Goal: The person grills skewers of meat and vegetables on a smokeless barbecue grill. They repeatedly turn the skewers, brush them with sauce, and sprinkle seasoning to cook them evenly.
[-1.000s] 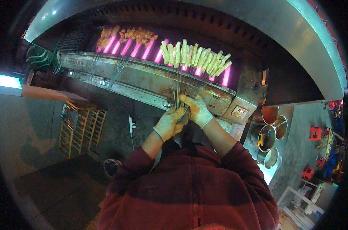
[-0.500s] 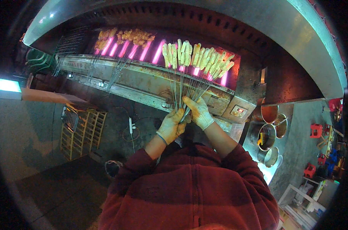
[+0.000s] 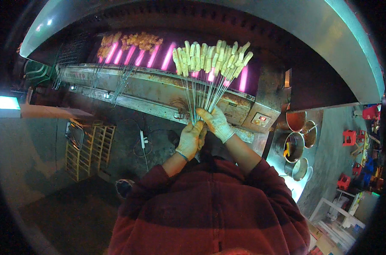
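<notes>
Both my hands wear stained white work gloves and grip one fanned bunch of thin metal skewers point(image 3: 205, 91) by the lower ends. My left hand point(image 3: 189, 139) is closed around the ends, nearest my body. Just above and to its right, my right hand point(image 3: 216, 122) wraps the same bunch, thumb on top. Pale, pale-yellow food pieces point(image 3: 212, 57) are threaded on the far ends, spread over the grill point(image 3: 167, 63) with its glowing pink heating tubes. Farther left, browned meat skewers point(image 3: 142, 41) lie across the grill, their bare ends over its front edge.
A metal hood point(image 3: 350, 42) arches over the grill. Several pots point(image 3: 294, 146) stand on a counter to the right, one holding a yellow-handled tool. On the floor at left is a slatted wooden rack point(image 3: 88, 148); a white power strip point(image 3: 143, 139) with its cord lies before the grill.
The bunch of skewers has risen slightly and its food ends stand closer together. My hands remain closed on it, the right drawn a little nearer the left. The view has shifted a little.
</notes>
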{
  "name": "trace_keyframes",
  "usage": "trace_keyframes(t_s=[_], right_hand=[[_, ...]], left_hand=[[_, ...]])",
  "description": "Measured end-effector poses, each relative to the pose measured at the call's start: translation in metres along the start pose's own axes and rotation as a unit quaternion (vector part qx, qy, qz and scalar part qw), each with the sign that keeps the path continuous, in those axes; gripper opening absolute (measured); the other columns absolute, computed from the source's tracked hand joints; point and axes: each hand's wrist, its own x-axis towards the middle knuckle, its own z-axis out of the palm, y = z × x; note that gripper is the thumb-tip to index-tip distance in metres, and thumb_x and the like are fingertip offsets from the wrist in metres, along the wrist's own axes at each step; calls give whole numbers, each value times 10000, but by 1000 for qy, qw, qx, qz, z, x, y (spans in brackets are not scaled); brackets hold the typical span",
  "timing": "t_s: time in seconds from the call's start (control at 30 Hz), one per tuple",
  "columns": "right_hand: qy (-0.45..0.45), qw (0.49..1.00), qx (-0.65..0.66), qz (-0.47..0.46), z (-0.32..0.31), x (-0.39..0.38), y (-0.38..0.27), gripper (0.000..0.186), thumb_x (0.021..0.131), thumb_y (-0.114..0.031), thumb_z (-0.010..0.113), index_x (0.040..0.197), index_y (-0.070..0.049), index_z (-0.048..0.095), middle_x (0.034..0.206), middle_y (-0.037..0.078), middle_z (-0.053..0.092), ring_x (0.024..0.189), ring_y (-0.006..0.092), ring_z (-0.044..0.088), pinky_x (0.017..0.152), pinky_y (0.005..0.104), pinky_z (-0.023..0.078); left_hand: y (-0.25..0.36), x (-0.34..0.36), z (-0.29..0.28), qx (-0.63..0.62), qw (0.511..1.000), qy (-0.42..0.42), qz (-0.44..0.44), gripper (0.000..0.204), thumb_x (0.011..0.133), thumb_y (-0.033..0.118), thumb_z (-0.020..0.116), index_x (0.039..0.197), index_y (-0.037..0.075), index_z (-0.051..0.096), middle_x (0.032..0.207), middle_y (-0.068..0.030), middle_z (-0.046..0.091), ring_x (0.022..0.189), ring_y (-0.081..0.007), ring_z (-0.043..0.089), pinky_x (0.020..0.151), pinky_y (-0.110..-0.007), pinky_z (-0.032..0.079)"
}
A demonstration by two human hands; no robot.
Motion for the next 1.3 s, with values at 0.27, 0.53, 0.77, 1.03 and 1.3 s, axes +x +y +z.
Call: trace_keyframes(t_s=[0.27, 0.53, 0.77, 1.03, 1.3], right_hand=[[55, 998, 10, 7, -17, -7, 17, 322, 995, -210, 663, 1262, -35, 623, 1113, 34, 674, 983, 115, 591, 894, 298, 505], [86, 987, 123, 51, 2, -17, 7, 255, 977, -112, 668, 1216, -35, 630, 1097, 42, 682, 948, 131, 627, 853, 298, 529], [34, 971, 218, 91, 6, -23, 18, 264, 988, -126, 655, 1240, -50, 631, 1110, 57, 687, 945, 145, 635, 846, 304, 533], [55, 957, 268, 98, 28, -6, -7, 235, 991, -169, 655, 1195, -54, 640, 1082, 55, 685, 944, 184, 650, 811, 336, 557], [28, 946, 298, 123, 32, -8, -21, 177, 990, -151, 651, 1142, -63, 630, 991, 72, 687, 784, 200, 657, 638, 349, 566]], left_hand=[[16, -7, 15, 75, 997, -20, 19, 221, 1051, 330, 533, 1022, 115, 577, 672, 7, 556, 432, -81, 428, 378, -246, 321], [9, -9, 11, 36, 998, 49, -1, 277, 1057, 381, 509, 1037, 114, 582, 701, -16, 606, 420, -72, 444, 364, -233, 336], [23, -19, 9, 63, 997, 24, 28, 299, 1048, 417, 516, 1006, 125, 564, 635, 7, 544, 397, -79, 429, 355, -243, 325], [51, -9, 13, 50, 996, 57, 39, 314, 1029, 452, 537, 986, 141, 539, 645, 24, 514, 429, -78, 408, 381, -247, 318], [39, 4, 5, 56, 993, 90, 57, 374, 1034, 480, 513, 956, 114, 519, 578, -24, 510, 380, -130, 422, 363, -281, 327]])
